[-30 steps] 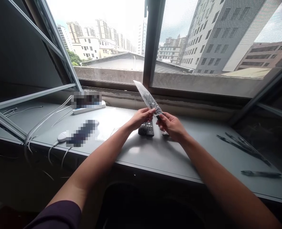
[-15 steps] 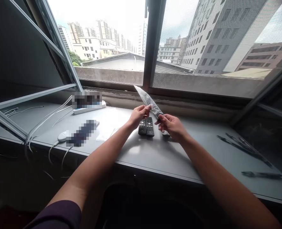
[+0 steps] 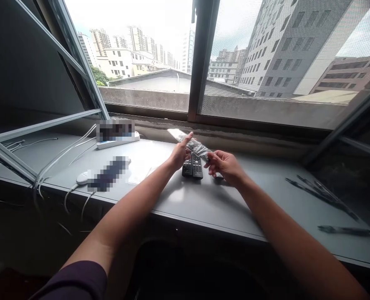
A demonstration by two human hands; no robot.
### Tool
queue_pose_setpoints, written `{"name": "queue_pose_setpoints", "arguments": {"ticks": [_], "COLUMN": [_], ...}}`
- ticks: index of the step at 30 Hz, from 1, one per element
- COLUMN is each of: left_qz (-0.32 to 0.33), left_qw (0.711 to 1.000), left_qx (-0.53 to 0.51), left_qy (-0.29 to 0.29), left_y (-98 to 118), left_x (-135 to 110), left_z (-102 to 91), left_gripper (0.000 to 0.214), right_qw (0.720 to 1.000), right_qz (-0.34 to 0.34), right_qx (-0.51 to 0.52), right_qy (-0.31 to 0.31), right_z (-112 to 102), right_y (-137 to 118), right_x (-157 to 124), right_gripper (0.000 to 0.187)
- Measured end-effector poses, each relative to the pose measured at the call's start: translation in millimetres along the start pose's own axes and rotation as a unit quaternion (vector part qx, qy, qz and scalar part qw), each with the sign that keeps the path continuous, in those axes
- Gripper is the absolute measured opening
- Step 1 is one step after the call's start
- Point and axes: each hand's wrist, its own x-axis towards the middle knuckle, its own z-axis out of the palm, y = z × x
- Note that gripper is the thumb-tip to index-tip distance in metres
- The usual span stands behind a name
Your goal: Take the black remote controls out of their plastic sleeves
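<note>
A long object wrapped in clear plastic (image 3: 189,143) is held between both hands, tilted low over the grey desk (image 3: 203,200). My left hand (image 3: 179,154) grips its middle, with one finger stretched along it. My right hand (image 3: 224,166) pinches its near end. Right below them, two black remote controls (image 3: 192,166) lie side by side on the desk.
A white power strip (image 3: 117,140) sits at the back left with several white cables (image 3: 56,160) running off it. A white mouse (image 3: 82,178) lies near the front edge. Dark pens (image 3: 320,192) lie at the right. A window frame (image 3: 200,62) rises behind.
The wrapped object has tipped down from a steep upward tilt to nearly level, close above the remotes. Both hands dropped slightly with it.
</note>
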Motion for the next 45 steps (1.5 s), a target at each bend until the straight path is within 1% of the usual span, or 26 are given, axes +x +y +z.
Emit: {"name": "queue_pose_setpoints", "arguments": {"ticks": [3, 7, 9, 11, 14, 17, 20, 22, 24, 28, 30, 32, 34, 36, 38, 41, 43, 45], "left_qz": [-0.034, -0.031, -0.029, -0.031, -0.039, -0.051, -0.059, -0.060, -0.054, -0.037, -0.053, -0.069, -0.066, -0.052, -0.045, -0.053, -0.052, -0.048], "left_qw": [0.998, 0.992, 0.990, 0.990, 0.993, 0.994, 0.993, 0.991, 0.990, 0.987, 0.981, 0.977, 0.981, 0.988, 0.994, 0.994, 0.992, 0.992], "left_qx": [-0.051, -0.118, -0.129, -0.128, -0.110, -0.088, -0.075, -0.063, -0.044, 0.025, 0.061, 0.074, 0.053, 0.012, -0.036, -0.092, -0.114, -0.118], "left_qy": [-0.002, 0.033, 0.044, 0.041, 0.008, -0.035, -0.076, -0.106, -0.123, -0.153, -0.178, -0.188, -0.177, -0.146, -0.088, -0.005, 0.016, 0.008], "left_y": [3.6, 10.8, 11.9, 9.7, 1.8, -5.8, -8.7, -8.5, -7.9, -9.0, -10.5, -10.7, -8.2, -2.8, 3.8, 10.3, 10.4, 7.7], "left_x": [0.0, -1.3, -1.7, -2.4, -4.6, -6.9, -8.0, -8.8, -10.6, -16.8, -19.7, -21.1, -20.4, -17.5, -13.2, -7.2, -5.3, -5.4], "left_z": [3.4, 6.4, 6.4, 6.8, 10.1, 14.2, 15.1, 13.9, 12.4, 11.3, 12.3, 14.1, 15.6, 15.6, 13.6, 8.5, 6.5, 6.6], "left_gripper": [0.046, 0.035, 0.033, 0.032, 0.029, 0.030, 0.033, 0.034, 0.035, 0.043, 0.047, 0.049, 0.048, 0.045, 0.042, 0.035, 0.029, 0.027], "right_qw": [0.999, 0.995, 0.996, 0.998, 0.999, 1.000, 1.000, 0.999, 0.999, 0.999, 0.999, 0.999, 0.999, 0.999, 0.999, 0.999, 0.999, 1.000], "right_qz": [0.021, 0.029, 0.018, 0.009, 0.001, -0.008, -0.003, 0.004, 0.011, 0.009, 0.003, -0.006, -0.017, -0.027, -0.033, -0.033, -0.014, 0.012], "right_qx": [0.000, 0.020, 0.019, 0.018, 0.015, 0.000, -0.019, -0.026, -0.033, -0.035, -0.032, -0.030, -0.025, -0.014, 0.003, 0.023, 0.030, 0.026], "right_qy": [-0.028, -0.088, -0.086, -0.066, -0.035, -0.018, -0.024, -0.034, -0.040, -0.015, -0.007, -0.010, -0.015, -0.013, -0.003, 0.014, 0.011, -0.004], "right_z": [2.6, 3.9, 3.2, 1.8, 0.4, 1.3, 4.3, 6.3, 7.7, 7.8, 6.4, 4.1, 1.0, -2.4, -5.6, -8.9, -9.4, -8.3], "right_y": [-4.5, -7.2, -5.5, -2.2, 2.3, 2.9, -0.5, -3.4, -5.2, -3.7, -1.4, 0.7, 2.1, 2.5, 2.4, 2.7, 3.5, 4.5], "right_x": [-3.5, -6.0, -5.4, -3.7, -1.2, -1.2, -3.9, -6.0, -7.4, -6.8, -5.4, -4.1, -3.0, -2.0, -1.0, 0.9, 2.0, 2.1], "right_gripper": [0.060, 0.059, 0.056, 0.052, 0.046, 0.042, 0.038, 0.042, 0.044, 0.040, 0.040, 0.042, 0.044, 0.044, 0.044, 0.042, 0.040, 0.040]}}
